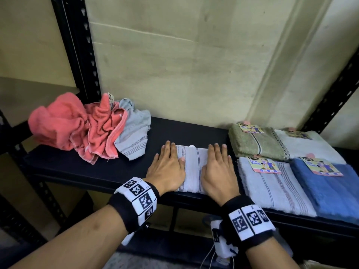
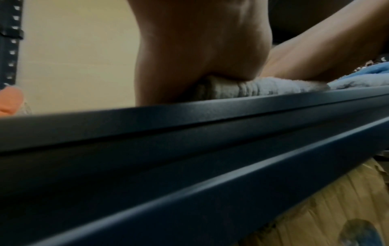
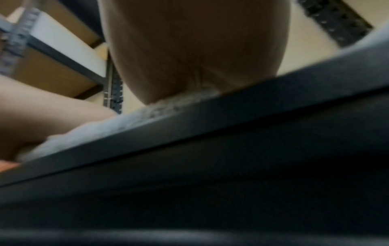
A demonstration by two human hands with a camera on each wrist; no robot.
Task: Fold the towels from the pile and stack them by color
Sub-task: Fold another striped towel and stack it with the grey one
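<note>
A folded white striped towel (image 1: 192, 167) lies at the middle of the black shelf (image 1: 97, 167), near its front edge. My left hand (image 1: 167, 167) presses flat on the towel's left side, and my right hand (image 1: 217, 171) presses flat on its right side, fingers straight. The wrist views show each palm heel on the towel (image 2: 263, 88) (image 3: 84, 138) at the shelf rim. A crumpled pile at the back left holds pink towels (image 1: 73, 125) and a grey striped one (image 1: 134, 133). At the right lie folded stacks: green (image 1: 256, 144), white (image 1: 310, 146), white striped (image 1: 272, 185) and blue (image 1: 330, 189).
Black perforated uprights (image 1: 77, 45) stand behind the pile and at the far right (image 1: 334, 90). A pale wall (image 1: 184, 65) closes the back. Cardboard (image 2: 326, 208) lies under the shelf. Bare shelf shows between the pile and my left hand.
</note>
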